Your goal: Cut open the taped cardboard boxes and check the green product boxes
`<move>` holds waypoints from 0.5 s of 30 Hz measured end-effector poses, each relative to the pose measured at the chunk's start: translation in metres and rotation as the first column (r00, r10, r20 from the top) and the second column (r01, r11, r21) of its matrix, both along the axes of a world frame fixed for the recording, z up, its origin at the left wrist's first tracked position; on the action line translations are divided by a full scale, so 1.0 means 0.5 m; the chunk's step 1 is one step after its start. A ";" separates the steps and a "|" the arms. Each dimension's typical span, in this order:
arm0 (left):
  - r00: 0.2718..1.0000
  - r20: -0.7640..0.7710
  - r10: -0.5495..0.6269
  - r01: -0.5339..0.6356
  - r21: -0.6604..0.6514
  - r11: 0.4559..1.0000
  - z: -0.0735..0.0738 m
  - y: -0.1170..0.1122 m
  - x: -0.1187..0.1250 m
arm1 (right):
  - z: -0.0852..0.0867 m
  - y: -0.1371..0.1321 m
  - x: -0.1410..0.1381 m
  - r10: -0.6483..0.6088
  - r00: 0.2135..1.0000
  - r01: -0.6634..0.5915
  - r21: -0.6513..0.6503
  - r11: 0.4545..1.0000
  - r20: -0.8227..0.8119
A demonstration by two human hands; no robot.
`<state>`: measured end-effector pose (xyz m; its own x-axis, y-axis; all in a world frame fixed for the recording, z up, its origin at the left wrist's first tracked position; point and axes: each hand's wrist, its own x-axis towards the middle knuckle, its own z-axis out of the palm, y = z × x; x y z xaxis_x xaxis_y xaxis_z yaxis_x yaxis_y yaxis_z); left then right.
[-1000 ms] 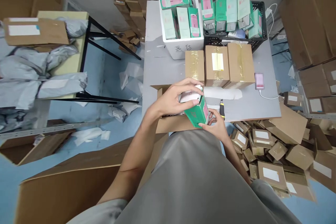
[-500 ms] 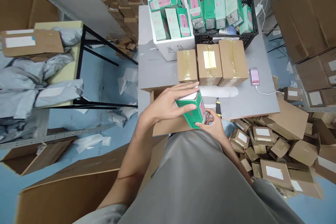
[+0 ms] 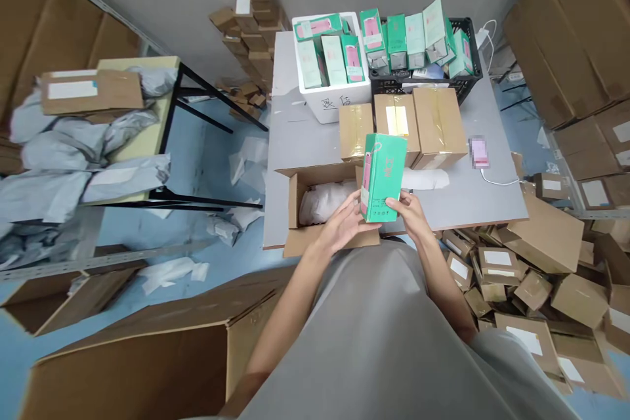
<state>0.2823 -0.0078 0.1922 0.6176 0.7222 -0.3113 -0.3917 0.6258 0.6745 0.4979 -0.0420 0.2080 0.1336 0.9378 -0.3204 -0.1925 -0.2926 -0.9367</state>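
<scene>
A green product box [image 3: 386, 177] with a pink picture on its left side stands nearly upright above the table's front edge, between my two hands. My right hand [image 3: 411, 213] grips its lower right corner, thumb on the front face, fingers behind. Around the lower left corner curls my left hand [image 3: 344, 226], its fingers against the side and thumb near the bottom edge. Just left of it an open cardboard carton [image 3: 294, 203] lies on the table, with white wrapping [image 3: 322, 202] inside.
Behind stand three taped cartons [image 3: 440, 121], a white foam bin [image 3: 327, 95] and a black crate [image 3: 465, 88], both filled with green boxes. A phone [image 3: 478, 152] on a cable lies at right. Cartons [image 3: 534, 292] pile up on the right floor; a large open carton [image 3: 147, 315] stands lower left.
The green box has been turned upright, showing another face, and raised slightly. My left hand has moved from its top to its lower left. The open carton's inside now shows.
</scene>
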 end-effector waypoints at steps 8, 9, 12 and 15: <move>0.987 0.086 0.134 -0.120 -0.156 0.980 -0.026 -0.027 0.017 | -0.018 0.024 -0.002 0.215 0.975 -0.217 -0.034 0.975 -0.058; 0.988 0.062 0.140 -0.131 -0.139 0.982 -0.029 -0.027 0.013 | -0.017 0.024 -0.005 0.237 0.969 -0.240 -0.028 0.970 -0.069; 0.980 -0.015 0.199 -0.200 -0.078 0.977 -0.035 -0.026 0.009 | -0.013 0.025 -0.015 0.153 0.988 -0.153 0.048 0.987 0.014; 0.951 -0.078 0.299 -0.301 -0.018 0.953 -0.036 -0.024 0.016 | -0.012 0.022 -0.022 -0.007 0.992 -0.014 0.162 0.987 0.125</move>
<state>0.2902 -0.0198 0.1742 0.3483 0.8605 -0.3718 -0.5145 0.5071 0.6915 0.4868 -0.0308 0.2021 0.1594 0.9765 -0.1449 -0.0700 -0.1352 -0.9883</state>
